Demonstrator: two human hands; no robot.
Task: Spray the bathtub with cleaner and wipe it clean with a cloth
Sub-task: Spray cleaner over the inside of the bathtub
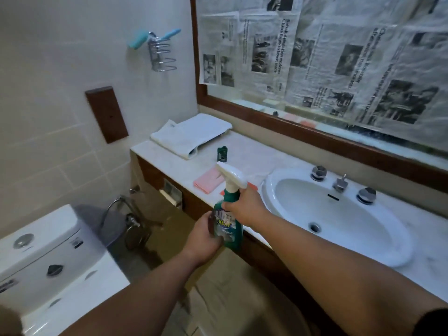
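Both bare arms reach forward and meet in front of the tabletop's [244,151] edge. The left hand [202,235] comes in from the lower left, and its fingers curl round the lower body of the bottle [230,236]. The right hand [244,207] sits higher, its back toward the camera, and grips the bottle's neck just under the trigger head.

The bottle is held in the air, roughly upright with its top leaning a little left. It is in front of the tabletop and left of the sink [269,187]. It is green with a white trigger head whose nozzle points up and left. Its label carries bold letters, partly hidden by the fingers.

A pink cloth [208,181] lies flat on the tabletop just behind the bottle, near the front edge. Farther back lie a folded white towel [191,134] and a small dark container [221,154].
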